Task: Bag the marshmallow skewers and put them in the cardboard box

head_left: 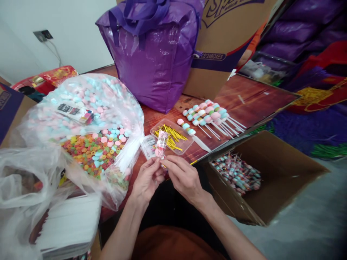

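My left hand [148,177] is closed round the lower end of a candy skewer in a clear printed wrapper [162,141], which points up and away from me. My right hand [187,177] meets it at the wrapper's neck, fingertips pinching a gold twist tie [163,165] there. Just beyond, a clear plastic tray [187,148] holds many gold twist ties [173,134]. Flat printed wrappers [147,145] lie at the tray's left side. To the right, unwrapped marshmallow and gummy skewers [210,115] lie in a pile, with a single skewer [186,127] nearer the tray.
A big clear bag of marshmallows and gummy rings [108,97] fills the left, with white sticks [127,153] on it. A purple bag [154,68] and a carton [217,68] stand behind. An open cardboard box [287,191] with wrapped skewers [238,173] sits lower right.
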